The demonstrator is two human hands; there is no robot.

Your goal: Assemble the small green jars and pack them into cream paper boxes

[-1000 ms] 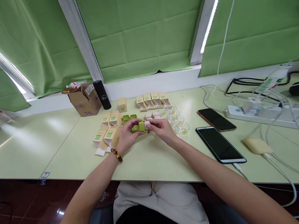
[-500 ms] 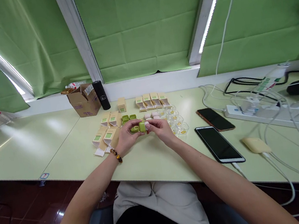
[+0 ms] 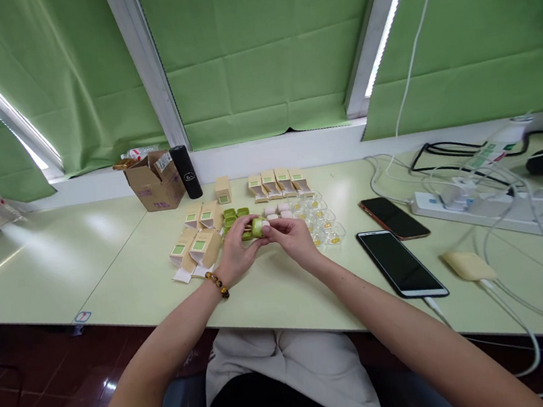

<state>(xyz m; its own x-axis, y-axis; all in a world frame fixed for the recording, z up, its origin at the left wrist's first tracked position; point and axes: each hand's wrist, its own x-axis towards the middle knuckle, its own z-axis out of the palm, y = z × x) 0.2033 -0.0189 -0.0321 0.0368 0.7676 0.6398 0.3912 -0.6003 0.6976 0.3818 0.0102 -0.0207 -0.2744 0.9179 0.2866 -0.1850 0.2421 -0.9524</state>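
Over the front middle of the table, my left hand [image 3: 236, 252] has its fingers closed around a small green jar-like container [image 3: 257, 228]. At its right end my right hand [image 3: 298, 241] pinches a small pale pink piece [image 3: 265, 224], which touches the container; whether it sits inside or against it I cannot tell. Behind my left hand stand several green containers [image 3: 229, 214], partly hidden by the fingers. Just beyond my right hand lie several pale pink pieces [image 3: 283, 208]. Clear plastic pieces with yellow centres [image 3: 333, 238] are grouped to the right of them.
Cream boxes with open flaps [image 3: 205, 245] stand left, more boxes [image 3: 282, 182] behind. A cardboard carton [image 3: 154, 186] and black cylinder [image 3: 186, 172] are at the back. Two phones [image 3: 401, 266], a yellow charger [image 3: 465, 266], a power strip [image 3: 484, 208] and cables lie right.
The green container has turned and tilted between my fingers, and my left hand has rolled slightly around it. My right hand keeps its pinch on the pink piece.
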